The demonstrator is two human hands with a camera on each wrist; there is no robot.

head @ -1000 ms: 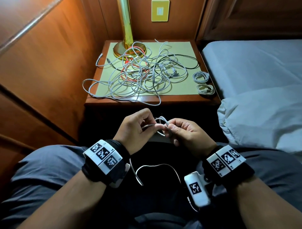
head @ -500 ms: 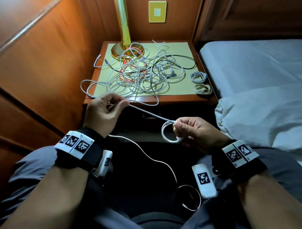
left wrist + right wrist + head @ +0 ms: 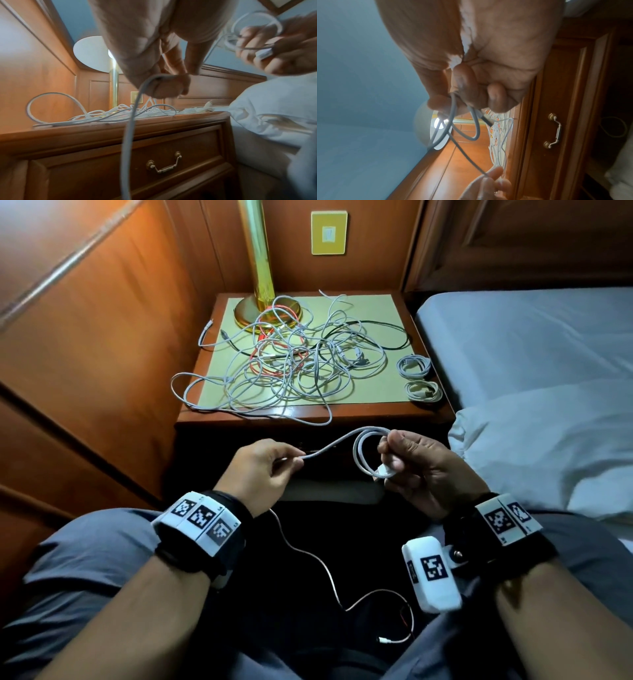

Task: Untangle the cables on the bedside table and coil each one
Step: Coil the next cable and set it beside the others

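Observation:
A white cable (image 3: 337,445) runs between both hands in front of the bedside table (image 3: 308,416). My right hand (image 3: 404,453) grips a small coil (image 3: 364,455) of it together with its white plug (image 3: 385,472). My left hand (image 3: 291,462) pinches the straight stretch, and the rest of the cable (image 3: 308,556) trails down over my lap to its free plug (image 3: 383,640). In the left wrist view the cable (image 3: 130,121) hangs from the curled fingers (image 3: 171,86). The right wrist view shows the coil (image 3: 462,121) held by the fingers (image 3: 465,83). A tangle of white, red and black cables (image 3: 291,361) lies on the table.
Two coiled white cables (image 3: 414,366) (image 3: 423,392) lie at the table's right edge. A brass lamp (image 3: 262,285) stands at the back. A wood-panelled wall (image 3: 102,354) is on the left, a bed with a pillow (image 3: 548,450) on the right. The table has a drawer (image 3: 163,166) in front.
My left hand has come back in toward the right hand from its outstretched spot by the table's edge. The right hand has risen and the coil has gained a loop.

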